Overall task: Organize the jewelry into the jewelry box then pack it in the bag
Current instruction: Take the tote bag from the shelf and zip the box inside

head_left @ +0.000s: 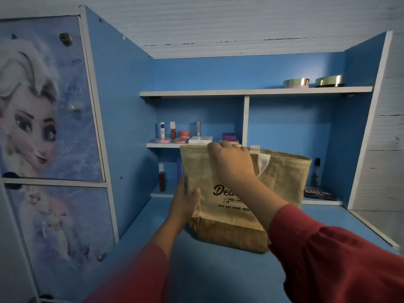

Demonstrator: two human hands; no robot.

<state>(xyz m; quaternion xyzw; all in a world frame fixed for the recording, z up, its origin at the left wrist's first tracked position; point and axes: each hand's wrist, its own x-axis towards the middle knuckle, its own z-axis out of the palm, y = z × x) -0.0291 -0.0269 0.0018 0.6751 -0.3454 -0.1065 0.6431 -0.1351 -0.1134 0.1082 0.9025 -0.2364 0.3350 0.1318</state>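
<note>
Evidently the right hand (232,162) pinched the jute bag (282,184) rim at mid-frame while the left hand (184,199) lay flat against its side. Spreading the mouth wide would probably serve best; no jewelry box showed.

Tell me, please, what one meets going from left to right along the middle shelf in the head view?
White Nivea tube → red-capped bottle → pink jar → silver tube → purple box.

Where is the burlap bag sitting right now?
In the head view, the burlap bag stands upright at centre on the blue desk, before the shelves, with the left hand on its side and the right hand at its rim.
</note>
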